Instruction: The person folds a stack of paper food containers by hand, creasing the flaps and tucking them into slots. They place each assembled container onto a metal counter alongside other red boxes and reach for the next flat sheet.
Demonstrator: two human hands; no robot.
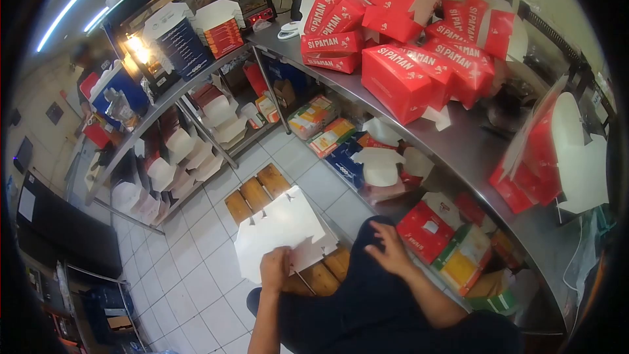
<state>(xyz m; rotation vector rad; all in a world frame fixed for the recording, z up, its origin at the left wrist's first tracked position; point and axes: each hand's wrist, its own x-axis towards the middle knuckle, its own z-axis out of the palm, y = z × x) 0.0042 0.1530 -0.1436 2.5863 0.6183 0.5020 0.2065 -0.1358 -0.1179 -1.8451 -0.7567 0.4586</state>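
My left hand (275, 267) is closed at the near edge of a white flat carton (278, 229), its fingertips curled against the board. That carton tops a small stack of flat cartons resting on a low wooden slatted bench (268, 183). My right hand (392, 250) is held over my right knee, fingers apart and holding nothing. Above it, on the metal table (314, 75), stands a pile of folded red cartons (400, 82) printed "SI PAMAN". More flat red-and-white cartons (547, 157) lean at the table's right end.
Shelves under the table hold colourful cartons (429, 226) close to my right side. At the left, a metal rack (229, 157) bears stacked dark blue cartons (180, 42) and more cartons below. A person (85, 65) stands at the far left. White floor tiles (196, 255) surround the bench.
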